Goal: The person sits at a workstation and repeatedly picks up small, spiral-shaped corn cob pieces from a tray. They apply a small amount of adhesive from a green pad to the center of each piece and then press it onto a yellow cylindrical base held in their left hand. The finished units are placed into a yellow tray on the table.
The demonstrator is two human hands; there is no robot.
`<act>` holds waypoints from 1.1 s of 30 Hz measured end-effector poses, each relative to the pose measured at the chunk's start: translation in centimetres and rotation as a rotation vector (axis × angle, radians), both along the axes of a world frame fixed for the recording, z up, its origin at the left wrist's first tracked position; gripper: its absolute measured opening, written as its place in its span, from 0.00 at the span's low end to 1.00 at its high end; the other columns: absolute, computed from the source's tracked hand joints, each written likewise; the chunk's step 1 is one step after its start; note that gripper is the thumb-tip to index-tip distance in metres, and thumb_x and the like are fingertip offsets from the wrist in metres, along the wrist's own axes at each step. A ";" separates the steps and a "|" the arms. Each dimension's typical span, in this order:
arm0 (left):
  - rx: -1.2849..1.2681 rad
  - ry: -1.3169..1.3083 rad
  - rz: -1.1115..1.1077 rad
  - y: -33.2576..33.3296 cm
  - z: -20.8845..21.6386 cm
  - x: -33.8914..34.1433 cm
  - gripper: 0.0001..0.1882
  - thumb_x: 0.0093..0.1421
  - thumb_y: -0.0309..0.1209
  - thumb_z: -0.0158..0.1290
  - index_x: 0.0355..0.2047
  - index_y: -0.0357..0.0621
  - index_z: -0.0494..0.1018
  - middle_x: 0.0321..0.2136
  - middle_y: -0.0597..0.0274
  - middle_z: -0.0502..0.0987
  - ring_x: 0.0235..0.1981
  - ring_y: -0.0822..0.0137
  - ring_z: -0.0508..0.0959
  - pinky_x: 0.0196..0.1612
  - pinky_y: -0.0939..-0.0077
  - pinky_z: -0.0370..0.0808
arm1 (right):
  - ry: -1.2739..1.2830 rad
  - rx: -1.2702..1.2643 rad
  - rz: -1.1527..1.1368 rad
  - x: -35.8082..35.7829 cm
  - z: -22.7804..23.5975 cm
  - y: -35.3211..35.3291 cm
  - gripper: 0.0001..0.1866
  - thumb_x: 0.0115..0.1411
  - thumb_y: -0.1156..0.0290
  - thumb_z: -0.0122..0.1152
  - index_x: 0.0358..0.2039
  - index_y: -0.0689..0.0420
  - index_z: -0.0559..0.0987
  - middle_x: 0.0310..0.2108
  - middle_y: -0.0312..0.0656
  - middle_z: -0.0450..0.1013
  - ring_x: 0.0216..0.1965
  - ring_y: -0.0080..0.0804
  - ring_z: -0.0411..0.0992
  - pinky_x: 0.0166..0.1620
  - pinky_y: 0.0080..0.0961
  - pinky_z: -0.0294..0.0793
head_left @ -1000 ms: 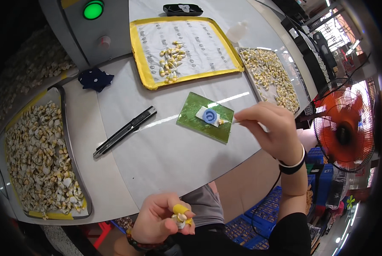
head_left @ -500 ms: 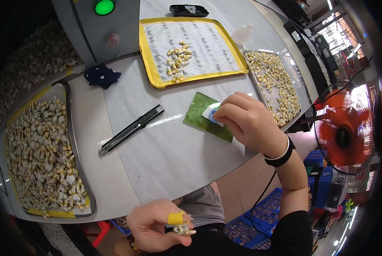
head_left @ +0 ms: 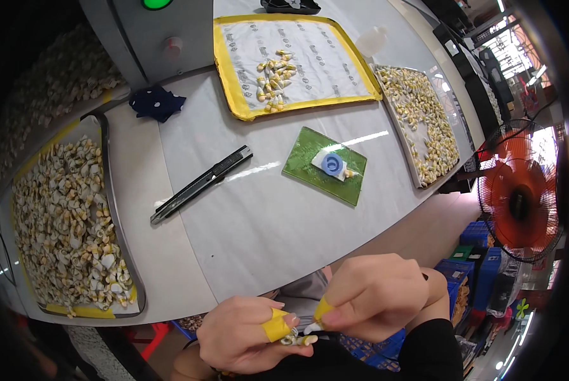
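Landmark: green plate (head_left: pixel 300 166), which is lying on the table (head_left: pixel 265 235). On it a white block (head_left: pixel 322 157) is sitting, with a blue round piece (head_left: pixel 332 165) resting on top.

Nearer the wearer than the plate, both hands are meeting. The left hand (head_left: pixel 243 333) is gripping small white-and-yellow pieces (head_left: pixel 291 341) between thumb and finger; a yellow wrap (head_left: pixel 276 325) is covering one of its fingers. The right hand (head_left: pixel 376 295) is pinching, fingers together, with a small white piece (head_left: pixel 312 328) showing at its tips, just beside the left hand's pieces; whether the two are touching, cannot tell.

Left of the plate, a black cutter knife (head_left: pixel 202 184) is lying. Beyond the plate, a yellow-rimmed tray (head_left: pixel 310 110) is holding a loose cluster of similar pieces (head_left: pixel 275 79). Right of the plate, another tray (head_left: pixel 401 149) is carrying many more.
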State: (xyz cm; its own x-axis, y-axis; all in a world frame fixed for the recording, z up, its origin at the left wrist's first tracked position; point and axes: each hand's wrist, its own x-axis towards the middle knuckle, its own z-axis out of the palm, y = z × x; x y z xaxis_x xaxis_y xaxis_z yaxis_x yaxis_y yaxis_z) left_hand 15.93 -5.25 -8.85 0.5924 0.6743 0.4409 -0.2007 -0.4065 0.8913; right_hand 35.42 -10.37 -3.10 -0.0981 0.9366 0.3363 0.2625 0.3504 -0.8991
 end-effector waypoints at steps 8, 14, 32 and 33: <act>-0.033 -0.010 0.049 -0.5 0.6 0.0 0.19 0.39 0.35 0.71 0.30 0.40 0.78 0.27 0.65 0.79 0.25 0.67 0.78 0.36 0.73 0.79 | -0.076 -0.026 0.100 0.1 -0.4 -0.4 0.11 0.46 0.83 0.67 0.31 0.59 0.78 0.27 0.41 0.76 0.26 0.34 0.75 0.27 0.25 0.73; 0.075 -0.140 -0.056 0.4 1.0 0.2 0.19 0.40 0.24 0.68 0.33 0.32 0.74 0.26 0.52 0.76 0.26 0.58 0.78 0.32 0.68 0.77 | -0.072 0.016 0.138 -0.4 -0.3 0.0 0.07 0.47 0.84 0.65 0.26 0.62 0.76 0.26 0.45 0.75 0.24 0.37 0.74 0.26 0.25 0.73; -0.311 -0.227 0.292 -3.0 2.5 1.5 0.17 0.43 0.25 0.67 0.33 0.34 0.74 0.28 0.52 0.77 0.28 0.56 0.78 0.35 0.64 0.79 | -0.092 0.115 0.162 -0.9 0.1 0.5 0.07 0.47 0.85 0.65 0.22 0.65 0.74 0.24 0.47 0.74 0.22 0.37 0.73 0.24 0.24 0.74; -0.404 -0.259 0.350 -3.6 2.6 1.8 0.16 0.44 0.25 0.67 0.33 0.35 0.74 0.28 0.52 0.77 0.28 0.56 0.78 0.36 0.64 0.79 | -0.111 0.118 0.160 -0.8 0.2 0.5 0.07 0.47 0.85 0.66 0.22 0.65 0.74 0.24 0.46 0.74 0.22 0.37 0.73 0.24 0.24 0.74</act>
